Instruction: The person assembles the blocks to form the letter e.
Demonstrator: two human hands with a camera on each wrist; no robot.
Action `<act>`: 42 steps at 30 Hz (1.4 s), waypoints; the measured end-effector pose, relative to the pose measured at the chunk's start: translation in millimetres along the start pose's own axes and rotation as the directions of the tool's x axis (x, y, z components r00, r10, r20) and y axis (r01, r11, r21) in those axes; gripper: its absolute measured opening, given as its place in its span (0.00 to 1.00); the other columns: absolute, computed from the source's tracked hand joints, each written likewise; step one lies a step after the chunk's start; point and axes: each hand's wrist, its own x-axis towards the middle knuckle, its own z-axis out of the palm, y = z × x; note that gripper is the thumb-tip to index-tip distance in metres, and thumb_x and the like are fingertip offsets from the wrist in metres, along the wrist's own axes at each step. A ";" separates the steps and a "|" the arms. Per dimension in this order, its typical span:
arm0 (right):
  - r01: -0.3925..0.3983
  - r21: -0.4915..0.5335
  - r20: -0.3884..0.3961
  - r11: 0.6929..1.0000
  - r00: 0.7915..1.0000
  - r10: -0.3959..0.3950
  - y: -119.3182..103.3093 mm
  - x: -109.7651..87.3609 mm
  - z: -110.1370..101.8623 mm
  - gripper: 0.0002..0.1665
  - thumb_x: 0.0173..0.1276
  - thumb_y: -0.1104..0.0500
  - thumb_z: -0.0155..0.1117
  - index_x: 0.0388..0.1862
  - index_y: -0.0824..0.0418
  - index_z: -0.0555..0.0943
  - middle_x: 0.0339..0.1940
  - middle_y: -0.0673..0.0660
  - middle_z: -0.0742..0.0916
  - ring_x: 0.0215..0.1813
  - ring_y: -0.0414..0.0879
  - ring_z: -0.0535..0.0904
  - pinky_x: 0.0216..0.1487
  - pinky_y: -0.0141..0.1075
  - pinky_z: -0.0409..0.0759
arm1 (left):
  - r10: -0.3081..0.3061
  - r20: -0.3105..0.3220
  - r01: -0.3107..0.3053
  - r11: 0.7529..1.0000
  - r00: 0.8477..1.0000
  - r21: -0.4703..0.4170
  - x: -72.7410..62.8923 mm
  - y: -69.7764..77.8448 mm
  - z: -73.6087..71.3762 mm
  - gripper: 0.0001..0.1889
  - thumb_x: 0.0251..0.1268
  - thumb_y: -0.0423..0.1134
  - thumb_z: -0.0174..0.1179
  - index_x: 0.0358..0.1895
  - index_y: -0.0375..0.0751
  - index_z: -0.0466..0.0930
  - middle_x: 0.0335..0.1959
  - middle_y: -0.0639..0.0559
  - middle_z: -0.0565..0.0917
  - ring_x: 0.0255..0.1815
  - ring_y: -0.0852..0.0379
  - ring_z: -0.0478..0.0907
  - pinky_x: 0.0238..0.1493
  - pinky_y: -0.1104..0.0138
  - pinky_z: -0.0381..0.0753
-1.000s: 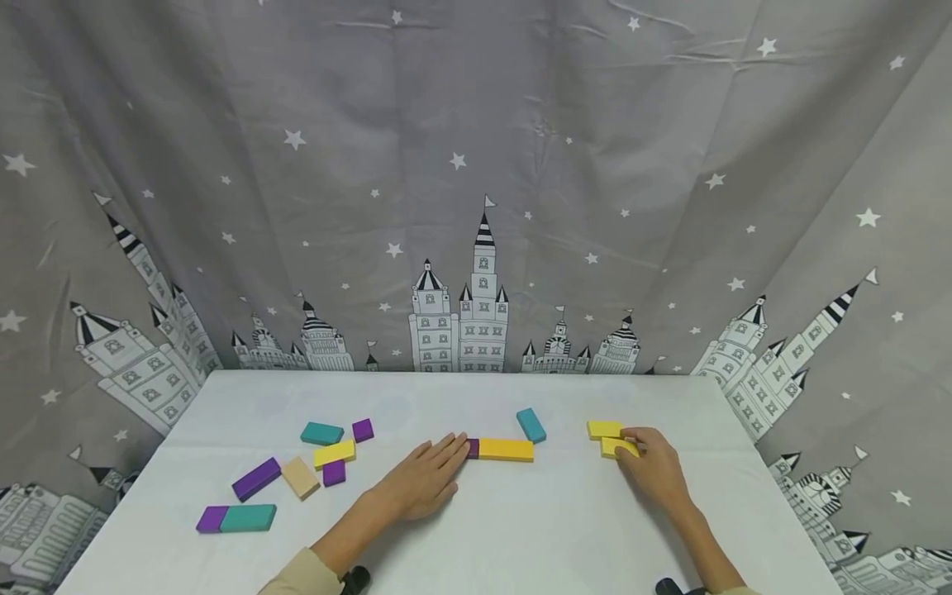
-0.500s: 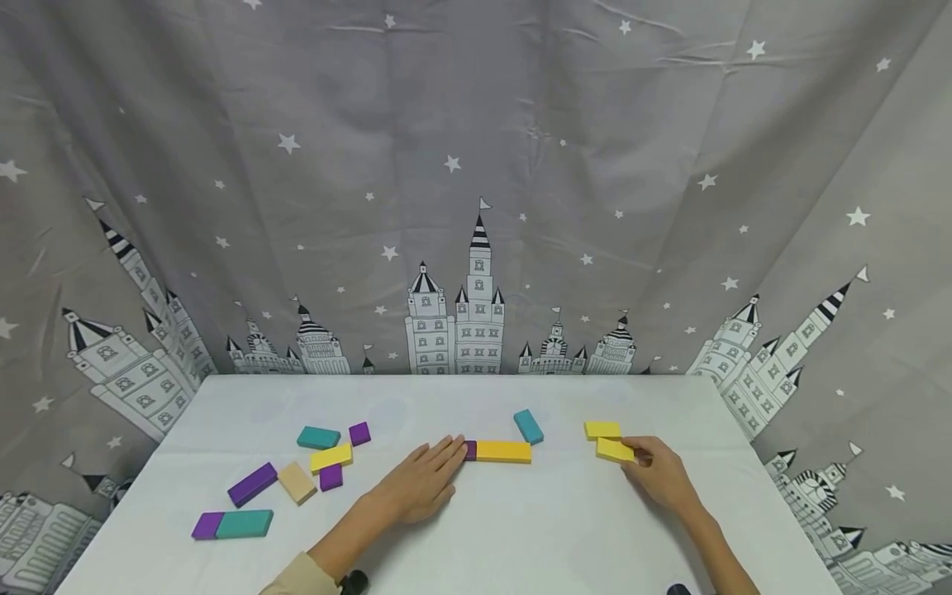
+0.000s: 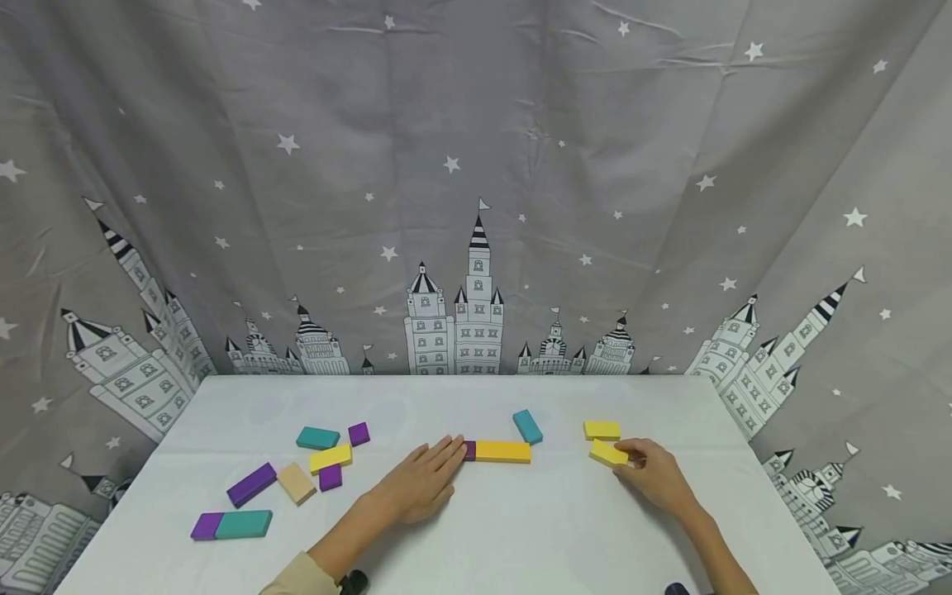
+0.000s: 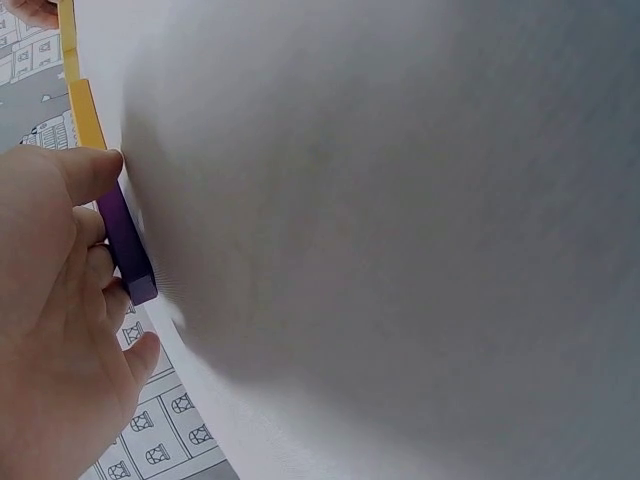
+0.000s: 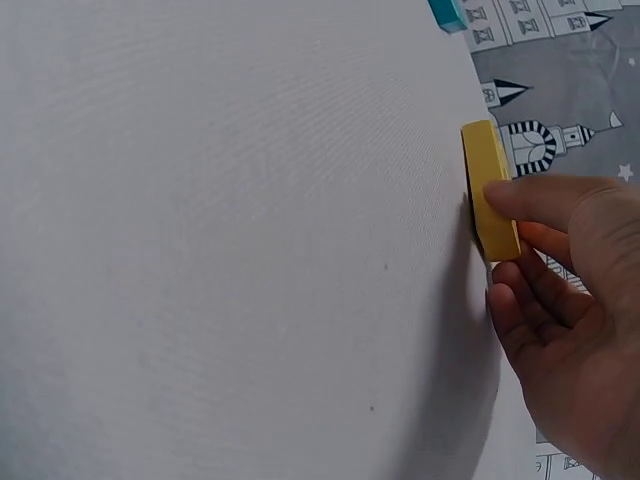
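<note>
My left hand lies over a purple block, its thumb on the near side and fingertips behind the block in the left wrist view. Only the block's right end shows in the head view, against a long orange-yellow block. Farther right, my right hand pinches the right end of a yellow block between thumb and fingers. That block is slightly tilted. Just behind it lies a second yellow block. A blue block rests behind the right end of the orange-yellow one.
On the left of the white table lie a teal block, small purple blocks, a yellow block, a tan block, a long purple block and a purple-teal pair. A grey castle-print curtain hangs behind.
My right hand has drawn the front yellow block slightly left and turned it away from the rear yellow block's line. My left hand stays in place.
</note>
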 end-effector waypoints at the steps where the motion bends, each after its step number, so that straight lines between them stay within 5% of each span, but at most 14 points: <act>1: 0.001 0.002 0.004 1.000 1.000 -0.001 -0.7 0.4 0.1 0.21 0.60 0.63 0.74 0.53 0.66 0.83 0.49 0.59 0.84 0.47 0.51 0.80 0.49 0.45 0.82 | 0.001 0.000 -0.001 1.000 1.000 0.000 -0.1 -0.1 0.1 0.31 0.79 0.45 0.49 0.78 0.36 0.56 0.79 0.43 0.56 0.79 0.45 0.51 0.74 0.48 0.55; 19: 0.078 0.127 -0.037 0.989 0.997 -0.073 -47.6 19.9 6.5 0.19 0.61 0.66 0.72 0.52 0.66 0.84 0.47 0.58 0.84 0.47 0.50 0.78 0.48 0.39 0.81 | -0.006 0.006 0.006 1.000 1.000 0.016 0.8 -0.5 1.0 0.31 0.78 0.46 0.49 0.78 0.37 0.56 0.79 0.44 0.56 0.79 0.46 0.51 0.74 0.49 0.55; 42: 0.050 0.233 -0.078 0.971 0.996 -0.033 -94.0 73.7 69.3 0.21 0.62 0.64 0.71 0.54 0.67 0.83 0.48 0.60 0.84 0.48 0.51 0.77 0.52 0.44 0.79 | 0.010 0.006 -0.010 0.999 1.000 0.042 -1.1 0.1 -0.4 0.31 0.79 0.46 0.49 0.78 0.36 0.56 0.79 0.43 0.56 0.78 0.45 0.52 0.74 0.48 0.57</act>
